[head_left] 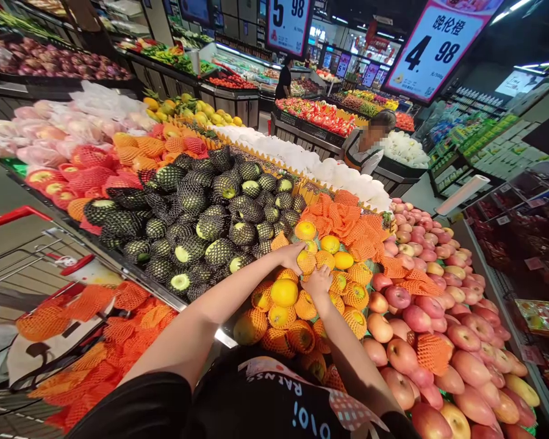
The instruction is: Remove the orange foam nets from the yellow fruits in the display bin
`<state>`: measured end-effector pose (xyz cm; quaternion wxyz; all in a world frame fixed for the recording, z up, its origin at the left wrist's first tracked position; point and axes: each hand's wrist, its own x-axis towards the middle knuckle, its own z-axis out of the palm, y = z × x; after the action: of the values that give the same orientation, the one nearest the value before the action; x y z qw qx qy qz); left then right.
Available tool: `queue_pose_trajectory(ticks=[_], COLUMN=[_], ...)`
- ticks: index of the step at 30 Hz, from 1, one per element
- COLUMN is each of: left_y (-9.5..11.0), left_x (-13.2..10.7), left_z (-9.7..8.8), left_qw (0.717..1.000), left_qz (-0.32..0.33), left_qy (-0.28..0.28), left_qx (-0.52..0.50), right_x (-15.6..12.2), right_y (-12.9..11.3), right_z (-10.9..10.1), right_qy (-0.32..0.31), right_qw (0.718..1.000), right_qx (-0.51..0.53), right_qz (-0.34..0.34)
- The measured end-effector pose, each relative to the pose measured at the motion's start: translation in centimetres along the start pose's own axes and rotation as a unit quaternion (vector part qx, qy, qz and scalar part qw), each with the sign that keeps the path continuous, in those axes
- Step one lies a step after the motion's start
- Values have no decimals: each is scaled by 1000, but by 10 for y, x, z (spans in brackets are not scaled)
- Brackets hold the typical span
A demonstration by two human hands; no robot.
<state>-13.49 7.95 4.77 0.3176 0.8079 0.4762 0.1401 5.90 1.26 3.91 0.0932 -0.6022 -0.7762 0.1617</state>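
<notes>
Supermarket produce surface (174, 300) is carrying the oranges closest in, where the left hand (293, 256) is touching a foam-netted orange (306, 263) mid-pile and the right hand (319, 281) is lying just beside it; can't tell whether either grip is clamping. Step in hand seems to be handling the netted fruit, so the next move is probably calling for one hand steadying the orange while the other is settling its net. Black-netted green fruit (210, 225) is sitting left, pink apples (432, 308) right, white-wrapped fruit (297, 153) behind, a person (359, 152) beyond.
</notes>
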Motion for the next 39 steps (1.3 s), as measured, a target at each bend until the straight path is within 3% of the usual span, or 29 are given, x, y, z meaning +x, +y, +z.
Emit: queue_pose_trajectory(ticks=[5, 9, 18, 25, 28, 32, 33, 35, 37, 39], left_y=[15, 33, 56, 60, 58, 51, 47, 39, 28, 19], left_x=[7, 18, 25, 34, 35, 19, 12, -8, -27, -44], left_z=[2, 8, 29, 56, 50, 16, 6, -11, -20, -24], left_qw=[992, 975, 956, 955, 960, 979, 985, 990, 970, 946], left_qz=[-63, -148, -208, -191, -169, -113, -83, -44, -98, -188], left_qy=[-69, -98, -66, -37, -29, -74, -63, 33, 150, 191], left_qx=[83, 135, 197, 226, 221, 155, 136, 131, 162, 180], right_x=[-10, -16, -18, -17, -14, -29, -39, -70, -108, -145], right_y=[18, 17, -1, 5, 5, 16, 23, 38, 53, 63], right_z=[-8, -9, -8, -7, -7, -11, -12, -14, -16, -17], right_qy=[-24, -33, -39, -53, -48, -39, -27, 50, 97, 96], right_qw=[999, 996, 992, 993, 995, 998, 999, 994, 979, 971], right_qx=[-39, -66, -90, -72, -53, -17, 3, 93, 167, 211], right_qz=[27, 45, 85, 81, 72, 47, 32, -28, -64, -62])
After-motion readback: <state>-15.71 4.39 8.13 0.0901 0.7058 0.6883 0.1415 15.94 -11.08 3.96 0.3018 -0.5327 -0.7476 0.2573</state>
